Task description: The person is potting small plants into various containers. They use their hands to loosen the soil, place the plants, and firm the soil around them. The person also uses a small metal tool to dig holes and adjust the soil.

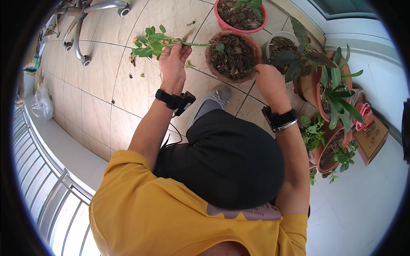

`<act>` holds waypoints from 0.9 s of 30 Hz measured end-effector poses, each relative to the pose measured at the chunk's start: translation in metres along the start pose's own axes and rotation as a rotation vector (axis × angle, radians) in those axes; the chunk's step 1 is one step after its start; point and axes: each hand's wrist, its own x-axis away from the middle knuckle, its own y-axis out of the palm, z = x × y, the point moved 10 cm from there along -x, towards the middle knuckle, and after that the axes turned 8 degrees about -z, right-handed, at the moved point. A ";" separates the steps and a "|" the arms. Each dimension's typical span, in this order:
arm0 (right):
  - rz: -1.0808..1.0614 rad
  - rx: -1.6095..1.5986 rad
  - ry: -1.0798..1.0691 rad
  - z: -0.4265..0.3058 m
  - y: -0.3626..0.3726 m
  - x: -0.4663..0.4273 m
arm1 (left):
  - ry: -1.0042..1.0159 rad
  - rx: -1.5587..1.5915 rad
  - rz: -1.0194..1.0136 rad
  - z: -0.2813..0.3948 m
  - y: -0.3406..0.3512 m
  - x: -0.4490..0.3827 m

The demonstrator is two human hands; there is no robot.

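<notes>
A leafy green plant stem (pixel 150 43) is pinched between the fingers of my left hand (pixel 174 57). Its leaves spread to the left of the hand, and the bare stalk runs right to the rim of a round terracotta-coloured pot (pixel 211 65). Dark soil (pixel 235 60) with dry plant bits fills this pot, and one small green leaf (pixel 219 48) shows near the stalk's end. Whether the stalk is rooted there I cannot tell. My right hand (pixel 272 83) grips the right side of the pot's rim with curled fingers.
Behind stands a red-pink pot (pixel 221 19) with a small plant. To the right are a pale pot (pixel 272 41), a broad-leaved plant (pixel 339 96) and a tilted brown pot (pixel 330 153). Plant scraps (pixel 132 60) lie on the tiles. A chair base (pixel 78 35) stands upper left, a metal railing (pixel 41 179) left.
</notes>
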 end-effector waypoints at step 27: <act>0.131 0.147 -0.116 -0.031 -0.008 0.027 | 0.039 -0.080 0.019 0.000 0.000 0.005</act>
